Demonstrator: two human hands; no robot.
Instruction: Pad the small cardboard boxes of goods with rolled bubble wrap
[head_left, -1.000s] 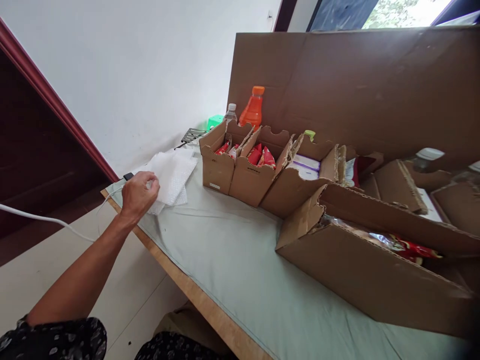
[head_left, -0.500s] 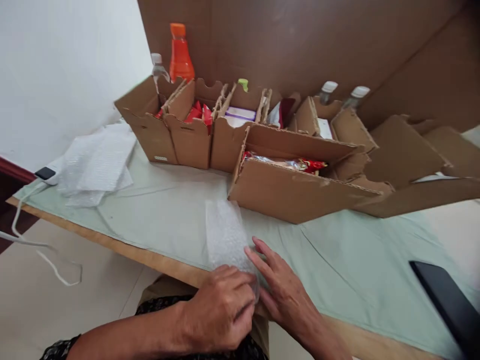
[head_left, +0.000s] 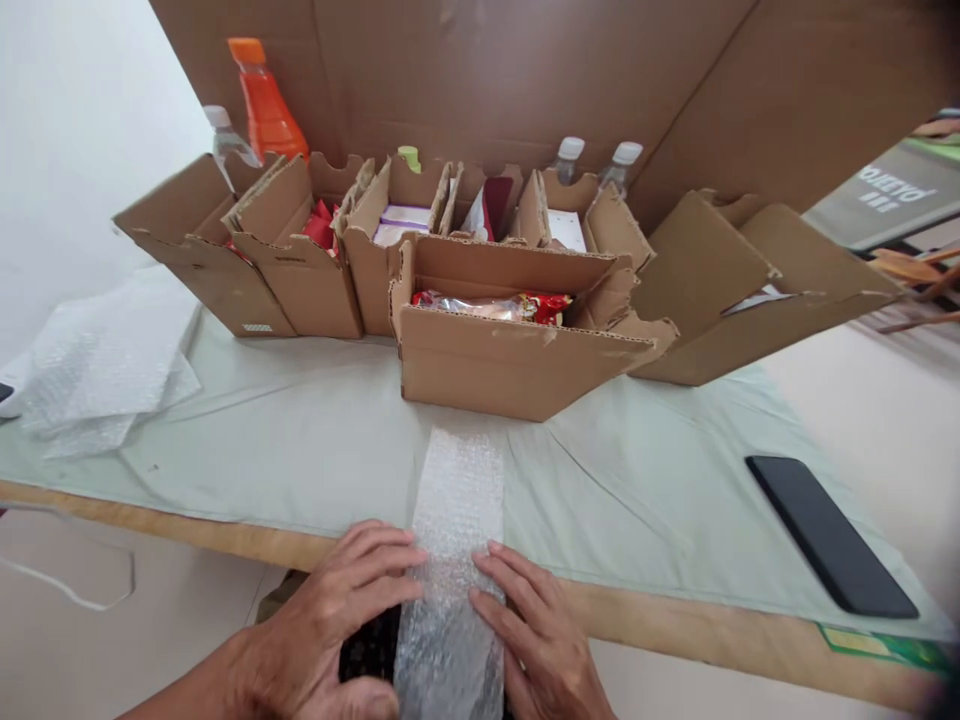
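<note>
The left hand [head_left: 337, 610] is unclenched, fingers extended, fingertips on the left edge of a bubble-wrap strip [head_left: 459, 500]; the right hand [head_left: 544, 635], likewise loose, rests on its right edge. From where I stand, the strip crosses the table's wooden edge [head_left: 622, 618], far end on the green cloth [head_left: 315, 430], just short of an open cardboard box [head_left: 480, 365]. Judgement: light, even pressure from both sides should keep it straight, bubbles uncrushed.
</note>
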